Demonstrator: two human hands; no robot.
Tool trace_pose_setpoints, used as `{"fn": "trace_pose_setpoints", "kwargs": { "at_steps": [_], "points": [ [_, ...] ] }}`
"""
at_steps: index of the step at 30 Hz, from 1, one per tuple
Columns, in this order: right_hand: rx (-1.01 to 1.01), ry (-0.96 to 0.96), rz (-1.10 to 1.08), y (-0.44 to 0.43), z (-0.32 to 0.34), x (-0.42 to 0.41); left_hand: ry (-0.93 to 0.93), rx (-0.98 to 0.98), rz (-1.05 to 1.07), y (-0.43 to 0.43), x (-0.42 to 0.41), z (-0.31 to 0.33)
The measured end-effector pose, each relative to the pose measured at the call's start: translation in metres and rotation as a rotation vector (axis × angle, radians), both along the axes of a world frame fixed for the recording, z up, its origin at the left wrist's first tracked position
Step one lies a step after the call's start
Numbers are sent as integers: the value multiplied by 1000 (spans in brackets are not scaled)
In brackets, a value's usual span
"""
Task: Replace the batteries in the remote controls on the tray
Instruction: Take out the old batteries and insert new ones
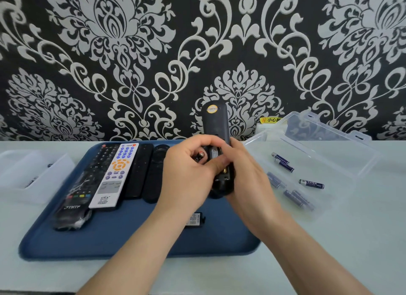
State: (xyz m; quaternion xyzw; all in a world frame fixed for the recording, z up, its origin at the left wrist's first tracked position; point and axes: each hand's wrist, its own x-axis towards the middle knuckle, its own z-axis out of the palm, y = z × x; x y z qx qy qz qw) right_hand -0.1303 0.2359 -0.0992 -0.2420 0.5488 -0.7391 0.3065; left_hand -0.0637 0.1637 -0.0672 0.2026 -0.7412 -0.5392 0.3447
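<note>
Above the blue tray (pixel 131 239), your right grip (pixel 248 176) curls round a black remote (pixel 216 123), held back side up with its battery bay open. Your left grip (pixel 186 171) pinches a battery (pixel 201 155) at the bay's edge. Other remotes (pixel 114 173) lie side by side on the tray's left. Loose batteries (pixel 310 183) sit in a clear box (pixel 342 162) on the surface (pixel 329 239), right.

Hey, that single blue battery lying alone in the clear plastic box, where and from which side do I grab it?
Pinch the single blue battery across the middle of its barrel, coming straight down. It lies flat on its side, apart from the other batteries, so both long flanks are free, and the clear plastic box is open on top.
</note>
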Motion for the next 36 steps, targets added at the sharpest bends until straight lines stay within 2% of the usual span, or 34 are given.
{"fn": "trace_pose_setpoints", "kwargs": {
  "at_steps": [6,10,15,19,22,25,27,31,36],
  "points": [
    [-58,-32,274,17,12,-13,-49,267,-105,-13,6,-2],
    [-27,-33,256,19,12,-15,-118,337,-232,-18,10,4],
    [-22,-39,112,17,13,-17,-100,555,-409,-35,15,6],
    [-81,-167,30,20,17,-21,-139,408,-411,-39,19,5],
    [-87,-161,63,21,20,-20,-243,156,-323,-35,16,5],
    [-70,-163,89,22,19,-20,-193,-4,-228,-32,13,1],
    [-85,-195,92,21,18,-20,-119,-46,-203,-33,13,-2],
    [-77,-202,66,18,15,-18,-136,-102,-190,-35,11,-6],
    [-59,-245,21,14,15,-15,117,70,-3,-30,11,4]
  ]
}}
